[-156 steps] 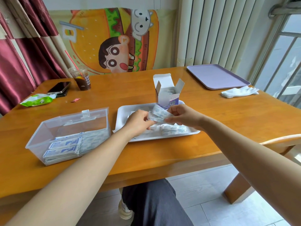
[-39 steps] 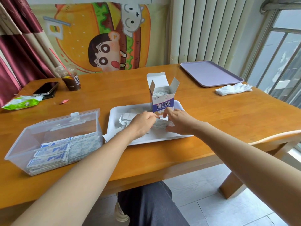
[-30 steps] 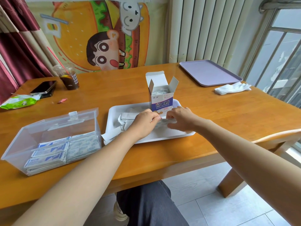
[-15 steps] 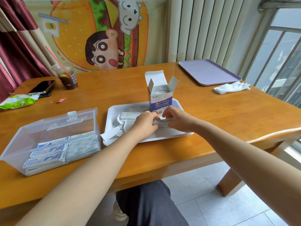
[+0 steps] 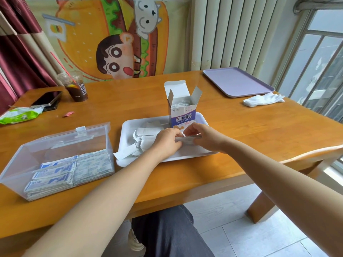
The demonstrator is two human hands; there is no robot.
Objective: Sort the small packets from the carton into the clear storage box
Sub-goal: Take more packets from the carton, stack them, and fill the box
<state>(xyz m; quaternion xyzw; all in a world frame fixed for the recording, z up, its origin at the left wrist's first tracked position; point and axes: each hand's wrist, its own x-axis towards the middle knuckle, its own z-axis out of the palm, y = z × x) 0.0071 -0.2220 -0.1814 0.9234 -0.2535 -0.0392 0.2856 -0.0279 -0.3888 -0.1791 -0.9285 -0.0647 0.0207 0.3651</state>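
Packets lowered over tray, squared flat between left hand, right hand.

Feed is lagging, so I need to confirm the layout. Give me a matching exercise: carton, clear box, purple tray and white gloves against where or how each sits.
Things:
1 carton
2 clear box
3 purple tray
4 white gloves

Places:
A left of the white tray, packets stacked inside
B far right corner of the table
C upright on the white tray, flaps open
D just in front of the purple tray

Pairs: 1-C, 2-A, 3-B, 4-D
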